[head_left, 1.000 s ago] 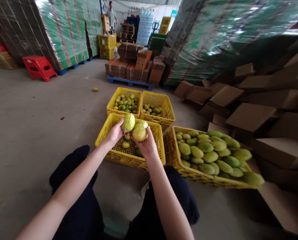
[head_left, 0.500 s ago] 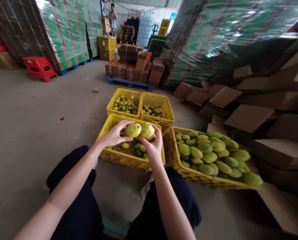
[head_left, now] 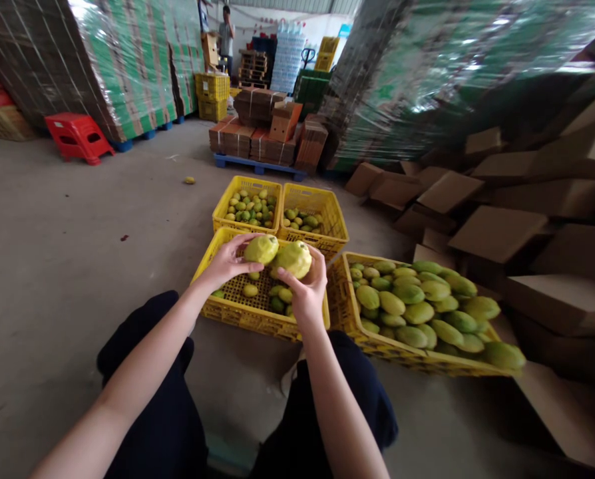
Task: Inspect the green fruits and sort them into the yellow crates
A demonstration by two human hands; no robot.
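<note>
Right above the near yellow crate [head_left: 250, 319], here are the person's two hands, both full! The left hand [head_left: 225, 265] grasps one pale fruit [head_left: 261, 249], fingers over, thumb beneath; the right hand [head_left: 310, 293] cradles a second fruit [head_left: 296, 259], thumb on the near side, fingers curled round the far side. That wrap presumably stops such rounded shapes from slipping, and side by side both lie in plain sight. Below the hands, a few smaller fruits [head_left: 250, 290] sit in the crate. Beyond them stand two more crates, and to the right hand's right a crate [head_left: 402, 352] heaped with long fruit [head_left: 420, 313], all seemingly set within easy reach. Underneath, a bare grey floor [head_left: 128, 219]; out past the left hand, a red stool [head_left: 80, 136]; off to the right hand's side, tumbled cardboard boxes [head_left: 500, 233]. Film-wrapped stacks [head_left: 132, 73] flank the room, another person [head_left: 226, 36] at the back.
</note>
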